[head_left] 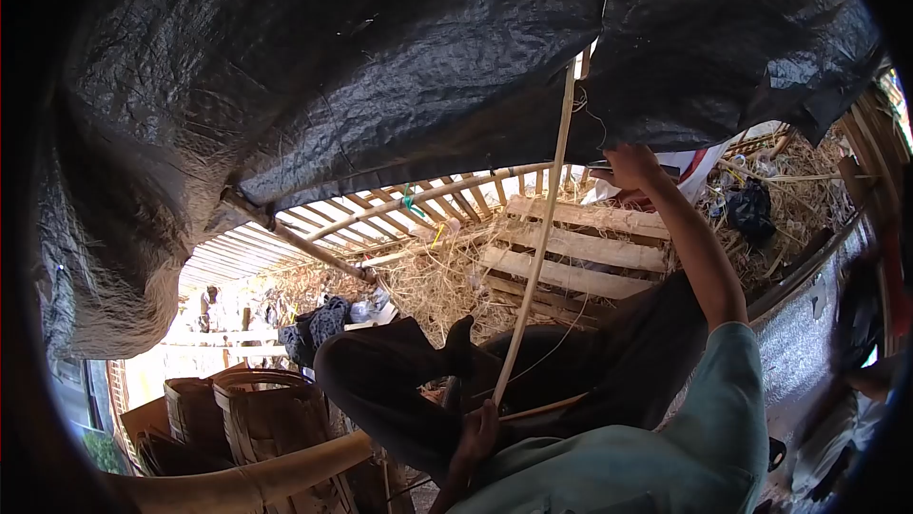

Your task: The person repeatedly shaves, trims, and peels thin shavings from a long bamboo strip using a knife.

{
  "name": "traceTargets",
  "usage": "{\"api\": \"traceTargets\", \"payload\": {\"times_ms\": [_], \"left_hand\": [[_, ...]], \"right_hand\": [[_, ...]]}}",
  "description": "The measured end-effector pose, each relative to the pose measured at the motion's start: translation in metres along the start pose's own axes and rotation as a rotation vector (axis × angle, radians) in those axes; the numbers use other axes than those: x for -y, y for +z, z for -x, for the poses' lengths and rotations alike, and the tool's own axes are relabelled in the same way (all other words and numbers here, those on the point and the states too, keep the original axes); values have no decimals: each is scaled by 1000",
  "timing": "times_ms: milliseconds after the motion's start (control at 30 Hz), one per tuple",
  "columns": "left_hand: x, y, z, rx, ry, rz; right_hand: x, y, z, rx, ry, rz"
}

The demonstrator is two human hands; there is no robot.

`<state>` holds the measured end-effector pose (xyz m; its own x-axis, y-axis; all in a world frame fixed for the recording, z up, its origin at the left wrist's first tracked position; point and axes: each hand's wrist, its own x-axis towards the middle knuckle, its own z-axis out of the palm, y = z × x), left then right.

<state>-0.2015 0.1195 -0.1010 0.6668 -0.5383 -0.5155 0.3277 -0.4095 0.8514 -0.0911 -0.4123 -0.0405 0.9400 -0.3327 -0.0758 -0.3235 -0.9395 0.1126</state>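
The long, pale bamboo strip [539, 262] is narrow and slightly bowed. The left hand [478, 432] grips its lower end; the right hand [631, 168] clasps a knife-like tool [672, 171].

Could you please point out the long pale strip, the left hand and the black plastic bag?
Long pale strip [545, 236]: head view, middle of its length.
Left hand [479, 430]: head view, middle of the hand.
Black plastic bag [749, 211]: head view, middle of its crumpled side.
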Motion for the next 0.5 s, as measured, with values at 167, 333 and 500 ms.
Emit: {"api": "traceTargets", "payload": {"times_ms": [167, 333, 500], "left_hand": [[13, 6, -3, -85, 21, -3], [-18, 6, 0, -76, 113, -188], [-2, 3, -3, -46, 92, -159]], "right_hand": [[-49, 45, -22, 4, 371, -644], [-30, 11, -19, -132, 740, -1846], [22, -27, -42, -518, 668, -1989]]}}
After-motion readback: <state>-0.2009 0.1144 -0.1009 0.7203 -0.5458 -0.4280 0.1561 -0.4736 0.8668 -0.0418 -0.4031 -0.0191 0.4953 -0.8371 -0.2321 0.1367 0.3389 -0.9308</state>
